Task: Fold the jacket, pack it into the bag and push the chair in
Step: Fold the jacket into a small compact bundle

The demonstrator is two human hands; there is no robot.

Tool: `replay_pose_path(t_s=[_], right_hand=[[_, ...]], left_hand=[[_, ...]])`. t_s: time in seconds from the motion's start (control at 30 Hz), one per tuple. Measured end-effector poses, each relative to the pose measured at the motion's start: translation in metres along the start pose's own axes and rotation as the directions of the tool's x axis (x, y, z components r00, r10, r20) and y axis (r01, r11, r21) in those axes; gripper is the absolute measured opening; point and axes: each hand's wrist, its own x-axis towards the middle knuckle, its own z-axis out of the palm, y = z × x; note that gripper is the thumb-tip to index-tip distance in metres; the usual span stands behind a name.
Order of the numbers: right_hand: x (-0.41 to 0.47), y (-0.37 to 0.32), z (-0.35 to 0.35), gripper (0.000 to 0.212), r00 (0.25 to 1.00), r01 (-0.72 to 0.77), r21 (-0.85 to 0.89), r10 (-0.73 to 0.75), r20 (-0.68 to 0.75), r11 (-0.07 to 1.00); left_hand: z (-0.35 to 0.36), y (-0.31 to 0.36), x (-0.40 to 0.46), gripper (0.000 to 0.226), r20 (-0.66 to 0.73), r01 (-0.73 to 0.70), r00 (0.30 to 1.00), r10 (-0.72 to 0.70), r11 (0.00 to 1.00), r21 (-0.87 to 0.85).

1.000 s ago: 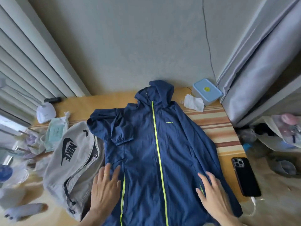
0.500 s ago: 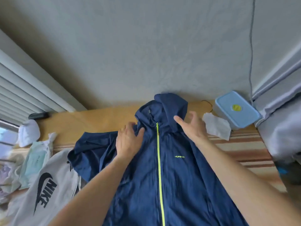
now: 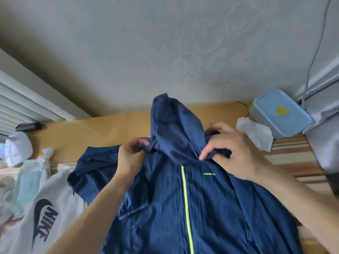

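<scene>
Folding not yet begun: you have the jacket face-up on the table, left hand and right hand each pinching cloth beside the hood; next, probably turn that hood toward you, bag waiting near left.

Beside your blue-lidded container, at its left, lies a white tissue; a cable rises above it.
</scene>
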Motion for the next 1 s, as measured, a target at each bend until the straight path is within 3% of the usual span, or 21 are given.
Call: replay_pose_path(t_s=[0.07, 0.1, 0.13, 0.2, 0.23, 0.27, 0.3, 0.37, 0.43, 0.53, 0.6, 0.67, 0.7, 0.77, 0.8, 0.83, 0.9, 1.0], right_hand=[[-0.039, 0.007, 0.023, 0.045, 0.949, 0.084, -0.203, -0.016, 0.314, 0.976], [-0.056, 0.013, 0.034, 0.046, 0.912, 0.076, -0.258, 0.037, 0.407, 0.963], [-0.070, 0.016, 0.043, 0.049, 0.904, 0.005, -0.274, 0.113, 0.412, 0.962], [-0.091, 0.017, 0.056, 0.051, 0.933, -0.283, -0.170, 0.312, 0.179, 0.944], [-0.097, 0.013, 0.062, 0.046, 0.894, -0.447, -0.070, 0.448, 0.006, 0.892], [-0.102, 0.008, 0.069, 0.033, 0.797, -0.586, 0.054, 0.587, -0.138, 0.808], [-0.103, 0.003, 0.077, 0.018, 0.655, -0.706, 0.196, 0.733, -0.184, 0.680], [-0.101, -0.004, 0.094, 0.041, 0.362, -0.860, 0.388, 0.932, 0.004, 0.332], [-0.097, -0.003, 0.107, 0.038, 0.285, -0.850, 0.481, 0.955, 0.077, 0.215], [-0.085, -0.011, 0.103, 0.006, 0.326, -0.696, 0.663, 0.944, -0.050, 0.275], [-0.083, -0.015, 0.093, 0.008, 0.353, -0.645, 0.684, 0.927, -0.131, 0.342], [-0.095, -0.017, 0.087, 0.021, 0.363, -0.695, 0.607, 0.917, -0.166, 0.385], [-0.108, -0.018, 0.085, 0.027, 0.380, -0.734, 0.526, 0.902, -0.207, 0.430], [-0.145, -0.020, 0.081, 0.035, 0.463, -0.776, 0.296, 0.821, -0.334, 0.558], [-0.169, -0.019, 0.081, 0.038, 0.527, -0.776, 0.150, 0.760, -0.379, 0.613], [-0.193, -0.019, 0.082, 0.042, 0.592, -0.768, -0.002, 0.709, -0.383, 0.640], [-0.240, -0.018, 0.083, 0.051, 0.673, -0.740, -0.265, 0.674, -0.305, 0.619], [-0.301, -0.024, 0.083, 0.076, 0.635, -0.741, -0.448, 0.739, -0.225, 0.500]], left_hand=[[-0.019, -0.035, -0.025, 0.027, 0.007, 0.069, 0.997, -0.070, 0.987, 0.144], [-0.025, -0.048, -0.037, 0.026, -0.013, 0.122, 0.993, -0.121, 0.980, 0.160], [-0.028, -0.055, -0.047, 0.027, -0.056, 0.175, 0.984, -0.169, 0.975, 0.135], [-0.027, -0.058, -0.065, 0.017, -0.110, 0.257, 0.959, -0.263, 0.965, -0.059], [-0.025, -0.055, -0.072, 0.015, -0.068, 0.319, 0.941, -0.333, 0.935, -0.156], [-0.022, -0.052, -0.079, 0.026, -0.003, 0.380, 0.922, -0.386, 0.909, -0.173], [-0.017, -0.053, -0.083, 0.037, 0.064, 0.420, 0.908, -0.415, 0.899, -0.122], [-0.006, -0.057, -0.091, 0.053, 0.151, 0.441, 0.882, -0.446, 0.895, 0.070], [0.005, -0.061, -0.095, 0.047, 0.140, 0.420, 0.888, -0.438, 0.897, 0.138], [0.012, -0.060, -0.098, 0.019, 0.140, 0.427, 0.903, -0.407, 0.887, -0.174], [0.015, -0.059, -0.106, 0.024, 0.053, 0.345, 0.939, -0.341, 0.916, -0.204], [0.020, -0.063, -0.122, 0.046, -0.127, 0.150, 0.983, -0.136, 0.983, 0.103], [0.022, -0.064, -0.131, 0.056, -0.167, -0.008, 0.984, 0.057, 0.960, 0.279], [0.031, -0.068, -0.143, 0.061, -0.059, -0.367, 0.883, 0.466, 0.763, 0.531], [0.039, -0.073, -0.147, 0.060, 0.066, -0.504, 0.809, 0.585, 0.630, 0.591], [0.047, -0.081, -0.148, 0.060, 0.205, -0.585, 0.762, 0.614, 0.519, 0.623], [0.060, -0.104, -0.147, 0.061, 0.444, -0.641, 0.749, 0.491, 0.371, 0.672], [0.072, -0.132, -0.147, 0.067, 0.522, -0.601, 0.797, 0.304, 0.312, 0.736]])
